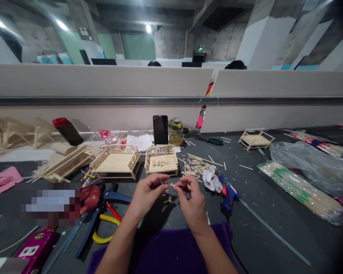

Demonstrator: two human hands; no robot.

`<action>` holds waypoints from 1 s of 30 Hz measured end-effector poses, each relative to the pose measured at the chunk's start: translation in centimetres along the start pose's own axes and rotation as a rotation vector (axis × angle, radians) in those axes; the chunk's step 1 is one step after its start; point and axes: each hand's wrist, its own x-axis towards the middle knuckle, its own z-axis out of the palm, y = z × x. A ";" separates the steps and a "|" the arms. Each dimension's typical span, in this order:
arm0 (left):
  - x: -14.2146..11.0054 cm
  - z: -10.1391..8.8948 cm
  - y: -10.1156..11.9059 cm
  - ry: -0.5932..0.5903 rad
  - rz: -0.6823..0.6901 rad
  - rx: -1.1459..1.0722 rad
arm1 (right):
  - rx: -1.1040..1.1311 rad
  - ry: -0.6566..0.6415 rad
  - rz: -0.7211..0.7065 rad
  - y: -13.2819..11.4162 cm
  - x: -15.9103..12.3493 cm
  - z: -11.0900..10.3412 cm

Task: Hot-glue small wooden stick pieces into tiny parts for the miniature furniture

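Observation:
In the head view my right hand pinches a tiny piece of wooden stick between thumb and forefinger. Close beside it, my left hand has its fingers curled toward the thumb; anything between those fingertips is too small to make out. Beneath the hands, a few short stick pieces lie on the dark table. Just beyond stands a small bench made of sticks, with little round wooden pieces on its seat. A wider stick bench is to its left.
Loose cut sticks are scattered right of the benches, near crumpled paper and a blue glue gun. Cutters with blue handles lie at left. A phone and a bottle stand behind. Bagged sticks are at right.

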 end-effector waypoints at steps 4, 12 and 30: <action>0.0 0.1 -0.1 0.033 -0.101 -0.048 | 0.026 0.023 0.032 0.0 -0.1 0.2; 0.0 0.2 -0.1 -0.023 -0.131 -0.057 | 0.068 0.040 0.053 0.2 -0.2 0.8; -0.3 -0.9 1.1 0.051 -0.180 -0.175 | -0.164 -0.080 0.004 0.2 0.4 -0.5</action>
